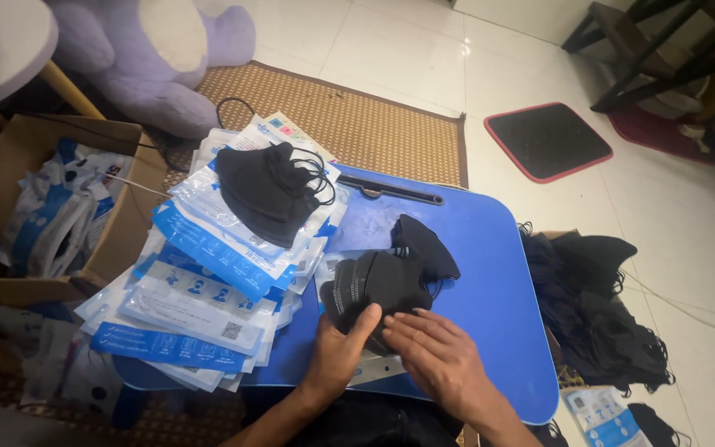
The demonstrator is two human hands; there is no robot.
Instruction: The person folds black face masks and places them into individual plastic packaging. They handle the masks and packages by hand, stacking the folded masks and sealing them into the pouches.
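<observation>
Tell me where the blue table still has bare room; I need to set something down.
Bare blue table lies right of the folded black masks, out to its right edge, and behind them up to the black bar. The left half is crowded with packet stacks.

left hand (337,352): fingers curled, thumb up | right hand (440,356): flat, palm down

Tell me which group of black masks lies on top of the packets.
The black masks at upper left rest on the stack of blue and white packets. The stack under both hands lies on the blue table; others sit in a box.
</observation>
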